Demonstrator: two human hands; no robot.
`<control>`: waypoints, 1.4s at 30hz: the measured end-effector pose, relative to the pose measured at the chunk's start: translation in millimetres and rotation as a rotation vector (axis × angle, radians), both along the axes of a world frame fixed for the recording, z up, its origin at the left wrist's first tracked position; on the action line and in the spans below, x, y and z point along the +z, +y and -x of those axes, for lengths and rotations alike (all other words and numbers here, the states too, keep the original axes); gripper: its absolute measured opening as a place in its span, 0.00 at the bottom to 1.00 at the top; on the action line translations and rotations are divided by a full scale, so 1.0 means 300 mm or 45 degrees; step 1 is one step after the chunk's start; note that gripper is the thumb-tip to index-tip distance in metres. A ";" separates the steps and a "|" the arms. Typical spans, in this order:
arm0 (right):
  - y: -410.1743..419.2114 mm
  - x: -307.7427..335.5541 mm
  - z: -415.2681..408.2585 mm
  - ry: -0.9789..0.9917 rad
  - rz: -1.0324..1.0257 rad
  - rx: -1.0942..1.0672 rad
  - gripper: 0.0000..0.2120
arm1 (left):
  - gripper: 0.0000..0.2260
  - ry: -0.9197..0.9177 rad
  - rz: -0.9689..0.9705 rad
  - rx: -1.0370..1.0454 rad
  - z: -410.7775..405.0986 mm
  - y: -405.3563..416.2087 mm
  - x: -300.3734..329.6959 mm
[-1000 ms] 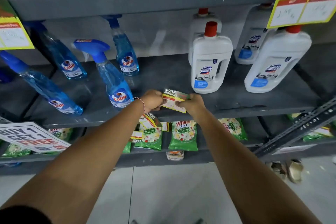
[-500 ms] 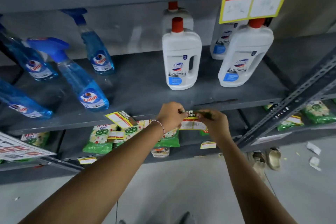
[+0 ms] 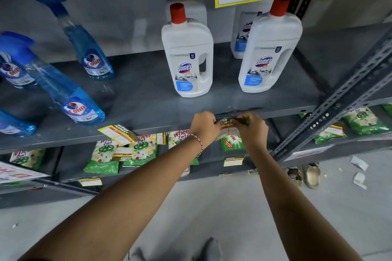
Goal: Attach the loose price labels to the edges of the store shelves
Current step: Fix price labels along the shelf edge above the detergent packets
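Head view shows left hand (image 3: 204,126) and right hand (image 3: 251,128) pinching one price label (image 3: 228,128) at mid-frame, against the grey shelf edge (image 3: 169,133). Pressing it flat and level should seat it well.

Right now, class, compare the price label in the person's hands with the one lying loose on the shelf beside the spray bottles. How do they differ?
The held label is pinched by the left hand and right hand at the shelf edge; the loose label lies untouched. The held one hangs down the edge, largely hidden; the loose one lies flat, face fully visible. Both are yellow with a dark "Super Market" header.
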State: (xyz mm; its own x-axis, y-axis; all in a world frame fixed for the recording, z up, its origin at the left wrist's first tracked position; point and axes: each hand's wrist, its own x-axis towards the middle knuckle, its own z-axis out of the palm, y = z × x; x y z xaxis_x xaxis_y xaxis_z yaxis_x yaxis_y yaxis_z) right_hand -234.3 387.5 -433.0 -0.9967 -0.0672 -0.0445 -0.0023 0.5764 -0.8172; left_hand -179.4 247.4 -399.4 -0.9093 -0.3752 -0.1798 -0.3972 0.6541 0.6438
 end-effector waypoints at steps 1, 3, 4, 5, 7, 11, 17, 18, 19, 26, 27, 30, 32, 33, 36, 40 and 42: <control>-0.001 -0.003 -0.002 -0.006 0.015 -0.050 0.13 | 0.19 -0.016 0.008 -0.002 0.002 -0.002 0.001; 0.000 -0.010 -0.011 0.006 0.006 -0.161 0.20 | 0.19 -0.048 0.019 0.004 0.001 -0.004 0.010; 0.002 -0.015 -0.016 0.020 -0.013 -0.213 0.21 | 0.19 -0.054 0.025 0.018 -0.003 -0.006 0.015; 0.004 -0.014 -0.022 0.028 -0.009 -0.265 0.20 | 0.18 -0.047 0.045 0.035 -0.008 -0.009 0.022; 0.007 -0.013 -0.036 0.048 0.054 -0.360 0.16 | 0.15 -0.020 0.134 0.053 -0.028 -0.022 0.031; -0.035 -0.004 -0.127 0.080 0.168 -0.264 0.11 | 0.06 0.100 0.126 0.026 -0.094 -0.092 0.033; -0.239 -0.014 -0.307 -0.104 0.200 0.240 0.06 | 0.09 0.129 0.461 0.019 -0.258 -0.360 0.118; -0.284 -0.012 -0.337 -0.102 0.198 0.311 0.06 | 0.14 0.063 0.537 0.065 -0.289 -0.427 0.134; -0.331 -0.005 -0.367 -0.084 0.207 0.370 0.06 | 0.18 -0.020 0.554 0.111 -0.322 -0.493 0.149; -0.659 0.038 -0.480 0.178 0.091 0.635 0.14 | 0.08 -0.135 0.403 -0.026 -0.462 -0.686 0.186; -0.693 0.037 -0.490 0.216 0.057 0.658 0.13 | 0.09 -0.098 0.390 -0.025 -0.477 -0.691 0.172; -0.749 0.016 -0.496 0.240 0.056 0.606 0.08 | 0.11 0.031 0.327 0.037 -0.523 -0.698 0.129; -0.740 0.008 -0.500 0.202 0.067 0.604 0.06 | 0.09 0.087 0.266 0.070 -0.563 -0.695 0.107; -0.729 0.006 -0.506 0.168 0.042 0.642 0.05 | 0.09 0.105 0.239 0.076 -0.586 -0.694 0.099; -0.701 0.014 -0.557 0.026 0.076 0.757 0.05 | 0.04 0.171 0.143 0.098 -0.675 -0.713 0.059; -0.782 0.055 -0.641 -0.104 0.243 0.780 0.13 | 0.11 0.243 -0.094 0.362 -0.810 -0.800 -0.014; -0.871 0.064 -0.671 -0.006 0.208 0.833 0.08 | 0.17 0.329 -0.303 0.557 -0.869 -0.851 -0.042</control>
